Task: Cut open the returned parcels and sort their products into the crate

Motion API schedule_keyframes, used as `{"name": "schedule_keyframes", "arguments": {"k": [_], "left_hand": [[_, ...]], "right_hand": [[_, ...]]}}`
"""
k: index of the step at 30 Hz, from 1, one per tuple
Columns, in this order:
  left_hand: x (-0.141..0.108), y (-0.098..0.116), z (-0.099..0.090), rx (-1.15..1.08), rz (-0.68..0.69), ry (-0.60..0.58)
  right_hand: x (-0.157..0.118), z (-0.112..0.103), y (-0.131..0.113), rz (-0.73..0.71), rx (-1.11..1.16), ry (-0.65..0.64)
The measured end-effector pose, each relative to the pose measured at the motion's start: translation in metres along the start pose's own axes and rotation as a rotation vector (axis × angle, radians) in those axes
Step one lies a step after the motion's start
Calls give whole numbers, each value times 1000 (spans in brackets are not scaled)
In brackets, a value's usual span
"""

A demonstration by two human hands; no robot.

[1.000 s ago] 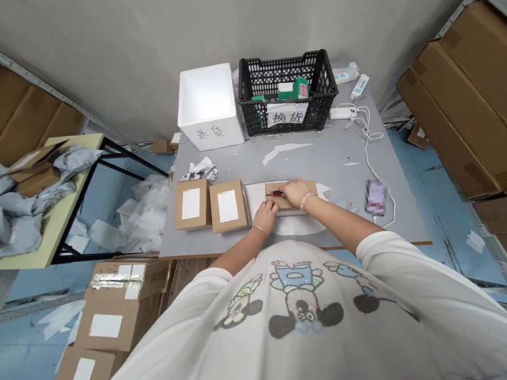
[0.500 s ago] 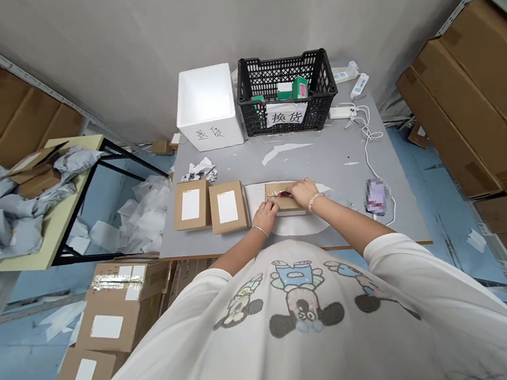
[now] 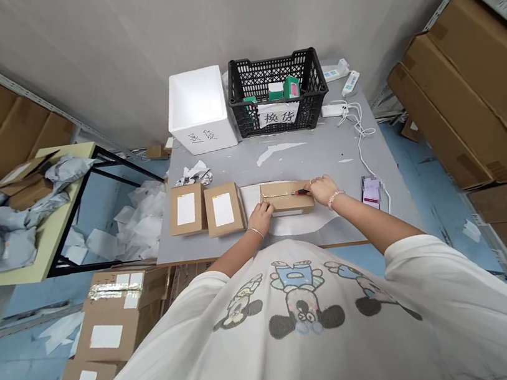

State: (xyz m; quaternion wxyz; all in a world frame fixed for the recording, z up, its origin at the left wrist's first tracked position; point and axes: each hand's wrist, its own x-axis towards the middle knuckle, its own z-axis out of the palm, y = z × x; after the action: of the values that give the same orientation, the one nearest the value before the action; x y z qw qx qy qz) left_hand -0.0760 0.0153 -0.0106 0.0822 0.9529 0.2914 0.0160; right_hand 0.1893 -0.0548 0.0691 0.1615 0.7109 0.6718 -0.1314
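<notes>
My right hand (image 3: 324, 190) is shut on a red-handled box cutter (image 3: 301, 191), whose blade runs along the taped top seam of a kraft cardboard box (image 3: 287, 198). My left hand (image 3: 261, 219) grips the near left corner of that box. The box lies on a white sheet (image 3: 301, 226). To its left stand two similar boxes with white labels (image 3: 186, 209) (image 3: 223, 209), close to my left hand but not touching it.
The grey table (image 3: 296, 159) holds a black plastic crate (image 3: 275, 92), a white foam box (image 3: 199, 111), crumpled paper (image 3: 193, 174), a blurred phone (image 3: 371, 193) and a white cable (image 3: 361, 149). Cardboard boxes (image 3: 115, 316) are stacked below the near left table edge.
My right hand has slid rightward along the box's top seam with the cutter. My left hand stays on the box, and the view has shifted slightly.
</notes>
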Motion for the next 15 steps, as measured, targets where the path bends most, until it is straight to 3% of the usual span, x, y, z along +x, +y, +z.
{"name": "schedule_keyframes", "arguments": {"k": [15], "left_hand": [[-1,-4,4,6,19,-3]], "right_hand": [[-40,12,53,79,21,-7]]}}
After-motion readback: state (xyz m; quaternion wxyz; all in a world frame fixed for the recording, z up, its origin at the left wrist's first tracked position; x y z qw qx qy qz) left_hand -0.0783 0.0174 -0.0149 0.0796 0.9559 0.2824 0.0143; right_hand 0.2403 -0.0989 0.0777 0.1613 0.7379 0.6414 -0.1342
